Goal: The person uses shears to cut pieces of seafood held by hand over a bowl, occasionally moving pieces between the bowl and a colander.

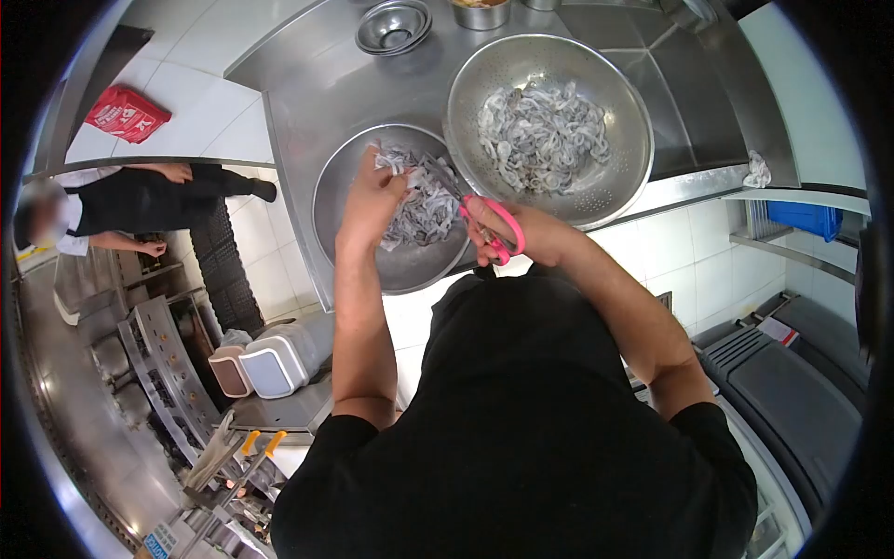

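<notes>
My right hand (494, 228) is closed on the pink handles of a pair of scissors (511, 229), whose blades point up and left over a steel bowl (328, 200). Inside that bowl lie greyish-white pieces that look like shrimp (419, 214). At the bowl's left side my left hand (374, 191) pinches one such piece near its fingertips, close to the blades. A larger perforated colander (596, 200) beside it, to the right, holds more of the same pieces (545, 135).
Stacked metal bowls (393, 28) and a small steel container (480, 13) stand at the counter's back. A sink (670, 74) lies right of the colander. Another person (140, 200) is at the far left, near a red bag (128, 114). Lidded bins (275, 363) stand lower left.
</notes>
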Action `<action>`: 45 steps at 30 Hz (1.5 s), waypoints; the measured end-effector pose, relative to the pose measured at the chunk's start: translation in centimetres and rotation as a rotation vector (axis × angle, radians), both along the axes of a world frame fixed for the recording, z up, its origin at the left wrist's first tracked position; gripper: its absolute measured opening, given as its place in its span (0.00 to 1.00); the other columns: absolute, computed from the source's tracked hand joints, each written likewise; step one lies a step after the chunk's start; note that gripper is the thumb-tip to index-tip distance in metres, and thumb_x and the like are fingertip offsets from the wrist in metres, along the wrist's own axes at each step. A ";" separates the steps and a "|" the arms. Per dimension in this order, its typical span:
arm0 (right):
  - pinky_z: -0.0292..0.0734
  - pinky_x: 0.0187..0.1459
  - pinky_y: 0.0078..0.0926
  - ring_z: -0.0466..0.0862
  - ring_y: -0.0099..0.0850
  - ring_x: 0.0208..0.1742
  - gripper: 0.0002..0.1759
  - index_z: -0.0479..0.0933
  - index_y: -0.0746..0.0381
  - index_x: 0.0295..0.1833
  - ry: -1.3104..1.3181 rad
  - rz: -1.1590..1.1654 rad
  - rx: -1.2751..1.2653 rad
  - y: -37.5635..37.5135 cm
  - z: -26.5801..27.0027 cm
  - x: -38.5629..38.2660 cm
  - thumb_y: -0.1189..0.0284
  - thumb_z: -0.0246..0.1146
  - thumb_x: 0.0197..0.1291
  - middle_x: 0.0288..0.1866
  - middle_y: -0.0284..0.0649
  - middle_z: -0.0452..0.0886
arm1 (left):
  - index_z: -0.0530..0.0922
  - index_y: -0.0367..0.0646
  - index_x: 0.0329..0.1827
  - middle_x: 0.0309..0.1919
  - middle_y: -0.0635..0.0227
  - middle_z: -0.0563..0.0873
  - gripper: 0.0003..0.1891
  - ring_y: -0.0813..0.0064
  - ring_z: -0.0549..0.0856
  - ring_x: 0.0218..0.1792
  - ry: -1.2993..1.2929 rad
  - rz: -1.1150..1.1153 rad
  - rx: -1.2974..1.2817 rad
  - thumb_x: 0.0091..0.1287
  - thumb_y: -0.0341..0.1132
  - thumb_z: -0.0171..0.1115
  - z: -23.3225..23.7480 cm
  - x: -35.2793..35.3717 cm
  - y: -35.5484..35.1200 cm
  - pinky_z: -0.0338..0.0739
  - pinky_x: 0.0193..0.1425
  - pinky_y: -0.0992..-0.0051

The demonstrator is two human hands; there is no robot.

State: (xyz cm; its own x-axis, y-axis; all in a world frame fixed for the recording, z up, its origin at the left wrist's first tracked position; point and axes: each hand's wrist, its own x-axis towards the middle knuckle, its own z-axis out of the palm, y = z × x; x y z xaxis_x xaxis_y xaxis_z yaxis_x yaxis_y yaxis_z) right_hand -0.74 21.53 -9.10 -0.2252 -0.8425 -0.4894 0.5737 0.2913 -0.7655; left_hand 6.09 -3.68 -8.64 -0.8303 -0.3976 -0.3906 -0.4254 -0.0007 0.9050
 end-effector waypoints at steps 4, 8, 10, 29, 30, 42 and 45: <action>0.78 0.38 0.24 0.84 0.26 0.31 0.45 0.79 0.60 0.33 0.085 0.108 0.024 0.2 0.8 -0.2 0.24 0.54 0.68 0.28 0.35 0.79 | 0.43 0.41 0.91 0.54 0.55 0.90 0.45 0.77 0.86 0.44 0.097 -0.009 -0.047 0.74 0.19 0.57 -0.4 0.0 0.0 0.81 0.48 0.78; 0.77 0.37 0.25 0.83 0.26 0.31 0.45 0.79 0.60 0.33 0.106 0.117 0.026 0.1 0.4 0.1 0.24 0.54 0.68 0.26 0.35 0.79 | 0.43 0.44 0.91 0.57 0.54 0.90 0.49 0.78 0.85 0.41 0.091 -0.121 -0.261 0.70 0.18 0.59 0.8 -0.2 0.6 0.80 0.46 0.77; 0.76 0.36 0.25 0.83 0.26 0.31 0.45 0.79 0.60 0.33 0.105 0.158 0.039 0.2 0.1 -0.2 0.24 0.54 0.68 0.26 0.35 0.79 | 0.43 0.46 0.91 0.55 0.54 0.91 0.51 0.74 0.86 0.38 0.040 -0.189 -0.429 0.67 0.21 0.61 1.1 -0.2 0.6 0.81 0.46 0.73; 0.71 0.34 0.24 0.78 0.22 0.30 0.39 0.85 0.63 0.40 0.187 0.124 0.105 -0.2 -2.3 -0.6 0.31 0.66 0.67 0.28 0.30 0.80 | 0.41 0.53 0.91 0.67 0.45 0.85 0.51 0.59 0.93 0.46 0.026 -0.220 -0.394 0.69 0.22 0.60 3.2 -1.1 2.4 0.84 0.52 0.67; 0.72 0.34 0.23 0.78 0.22 0.30 0.39 0.86 0.63 0.42 0.206 0.114 0.103 -0.1 -2.3 -0.6 0.32 0.66 0.67 0.28 0.31 0.80 | 0.40 0.53 0.91 0.67 0.45 0.85 0.51 0.59 0.93 0.47 0.070 -0.198 -0.293 0.70 0.23 0.60 1.9 -1.0 1.7 0.84 0.52 0.67; 0.79 0.43 0.34 0.83 0.31 0.36 0.41 0.88 0.68 0.50 0.457 0.156 0.191 -0.1 0.9 -1.1 0.34 0.69 0.66 0.33 0.43 0.86 | 0.88 0.39 0.57 0.36 0.51 0.93 0.22 0.56 0.93 0.42 -0.388 -0.172 -0.926 0.71 0.48 0.71 1.6 0.5 -3.1 0.85 0.51 0.60; 0.78 0.42 0.34 0.83 0.31 0.35 0.41 0.88 0.68 0.49 0.469 0.177 0.216 -0.5 0.9 -1.1 0.34 0.69 0.65 0.32 0.44 0.85 | 0.86 0.38 0.60 0.39 0.57 0.94 0.19 0.64 0.93 0.41 0.053 -0.007 -0.483 0.73 0.40 0.72 0.1 0.3 -1.4 0.84 0.49 0.64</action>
